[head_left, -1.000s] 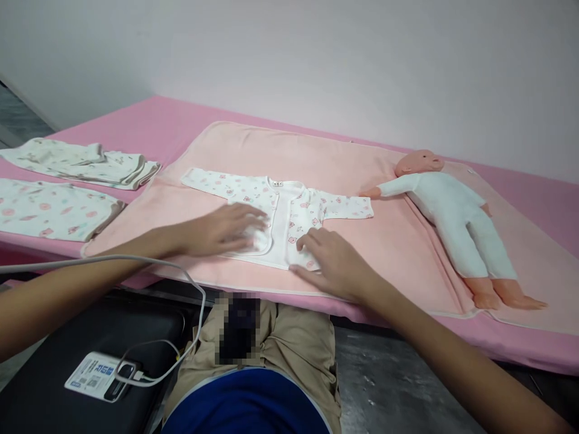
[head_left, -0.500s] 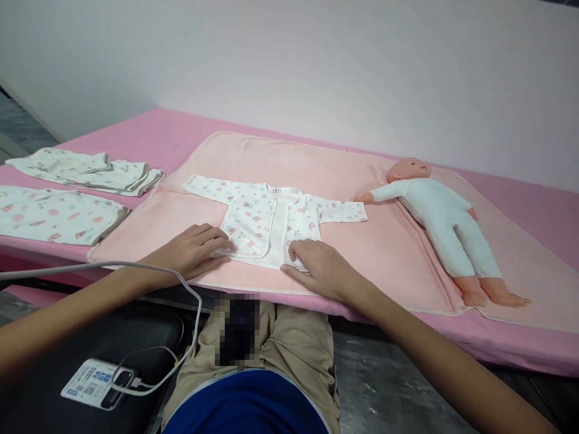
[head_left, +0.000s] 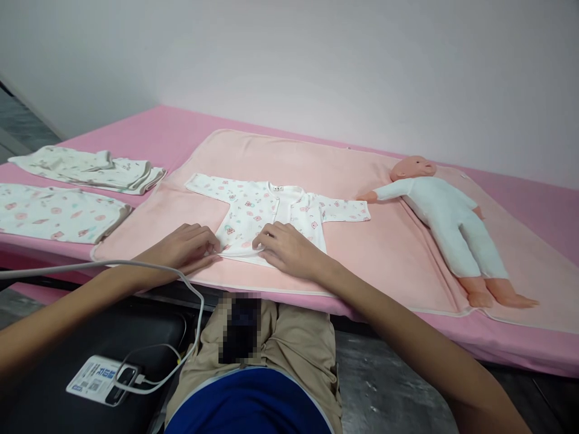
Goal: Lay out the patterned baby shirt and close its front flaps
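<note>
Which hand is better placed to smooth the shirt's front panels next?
Right, probably. The right hand lies flat on the baby shirt at its lower front; the left hand only reaches its lower left corner.

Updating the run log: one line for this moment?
left hand: on baby shirt hem | right hand: on hem | doll: lying right

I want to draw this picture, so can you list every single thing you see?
baby shirt: 1, white with pink prints, flat on the blanket, sleeves spread
blanket: 1, peach, on the pink bed
bed: 1, pink, by the wall
doll: 1, white suit, lying right on the blanket
folded clothes: 2 piles, white printed, left
cable: 1, white, near lap
left hand: at shirt's bottom left corner
right hand: on shirt's hem
</note>
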`<action>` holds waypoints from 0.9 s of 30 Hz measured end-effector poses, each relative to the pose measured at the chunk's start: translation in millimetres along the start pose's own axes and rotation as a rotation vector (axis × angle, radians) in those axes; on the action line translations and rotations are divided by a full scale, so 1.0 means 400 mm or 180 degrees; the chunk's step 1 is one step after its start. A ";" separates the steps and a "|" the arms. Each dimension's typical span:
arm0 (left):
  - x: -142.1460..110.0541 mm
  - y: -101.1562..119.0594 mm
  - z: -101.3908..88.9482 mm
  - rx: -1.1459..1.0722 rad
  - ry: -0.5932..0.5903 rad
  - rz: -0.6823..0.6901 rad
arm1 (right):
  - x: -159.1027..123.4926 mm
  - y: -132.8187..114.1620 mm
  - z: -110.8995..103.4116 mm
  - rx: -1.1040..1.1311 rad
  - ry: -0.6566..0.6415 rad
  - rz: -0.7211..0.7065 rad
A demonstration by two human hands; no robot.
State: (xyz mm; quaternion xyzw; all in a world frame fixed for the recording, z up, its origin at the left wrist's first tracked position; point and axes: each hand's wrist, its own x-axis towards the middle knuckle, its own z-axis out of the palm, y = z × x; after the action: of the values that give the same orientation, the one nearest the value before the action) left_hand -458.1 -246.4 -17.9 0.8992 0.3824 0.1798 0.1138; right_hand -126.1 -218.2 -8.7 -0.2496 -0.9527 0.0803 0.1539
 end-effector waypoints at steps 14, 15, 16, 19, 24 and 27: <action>0.064 -0.009 -0.043 0.0255 -0.0188 0.0267 | -0.016 0.015 0.000 -0.0030 -0.0005 -0.0404; 0.089 -0.007 -0.041 0.0314 -0.0175 0.0265 | -0.019 0.014 0.001 -0.0029 -0.0018 -0.0363; 0.117 -0.004 -0.036 0.0354 -0.0143 0.0251 | -0.021 0.013 0.002 -0.0041 -0.0022 -0.0328; 0.209 -0.005 0.002 0.0408 -0.0025 0.0217 | -0.023 0.008 0.001 -0.0139 -0.0005 -0.0295; 0.342 -0.043 0.084 0.0447 -0.0267 -0.0163 | -0.022 -0.001 0.003 -0.0289 -0.0011 -0.0277; 0.400 -0.066 0.110 0.0336 -0.0403 -0.0312 | -0.025 -0.001 0.013 -0.0369 0.0019 -0.0262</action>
State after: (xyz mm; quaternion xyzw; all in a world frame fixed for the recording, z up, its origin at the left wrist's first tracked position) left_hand -354.2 -115.0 -29.1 0.8937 0.4269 0.0963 0.0988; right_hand -119.8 -223.9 -16.0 -0.2190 -0.9647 0.0178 0.1452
